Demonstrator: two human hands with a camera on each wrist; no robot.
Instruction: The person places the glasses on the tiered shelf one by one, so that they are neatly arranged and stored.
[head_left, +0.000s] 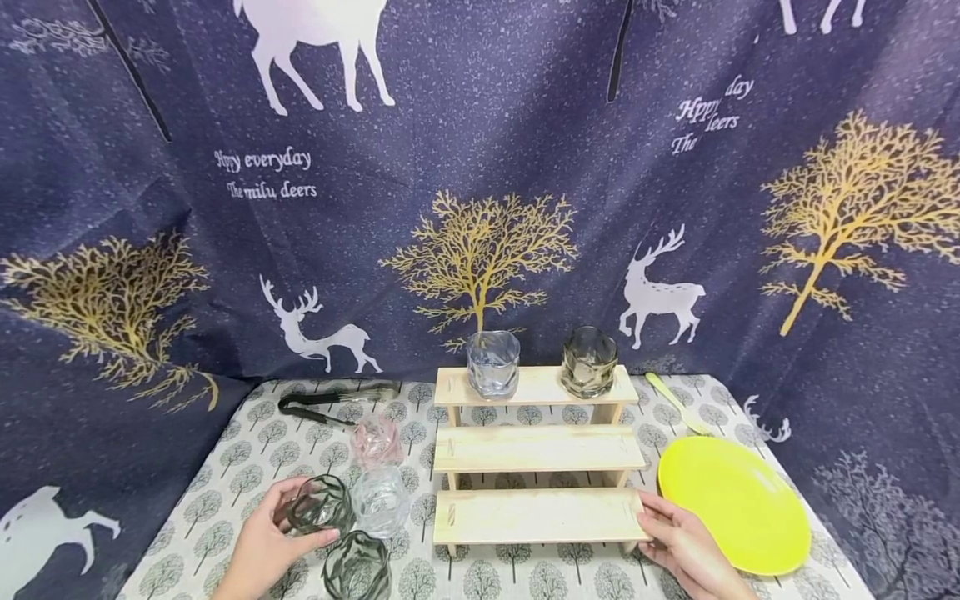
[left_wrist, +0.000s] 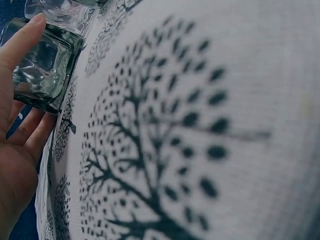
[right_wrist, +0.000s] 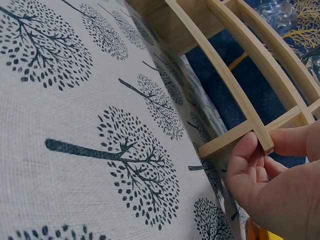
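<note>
A person's left grip is holding a dark glass at the left of a cloth-covered surface, the thumb running along its near side and the fingers curling round its far side. The glass is pointing its mouth upward, its central axis standing roughly vertical; whether its base is touching the cloth cannot be told. It is showing a smoky green tint, wavy walls and, in the left wrist view, a thick, squarish base catching the light. The right grip is pinching the right end of the lowest step of a wooden rack. The rack is running its long axis from left to right, its three pale, lightly grained tiers rising away from the person. On the top tier, a clear glass is standing at left and a smoky glass at right. Just beside the held glass, a clear tumbler is sitting to the right and a dark tumbler nearer the person, while a pink glass is resting farther back, near black tongs. A yellow plate is lying right of the rack, a pale green utensil beyond it.
</note>
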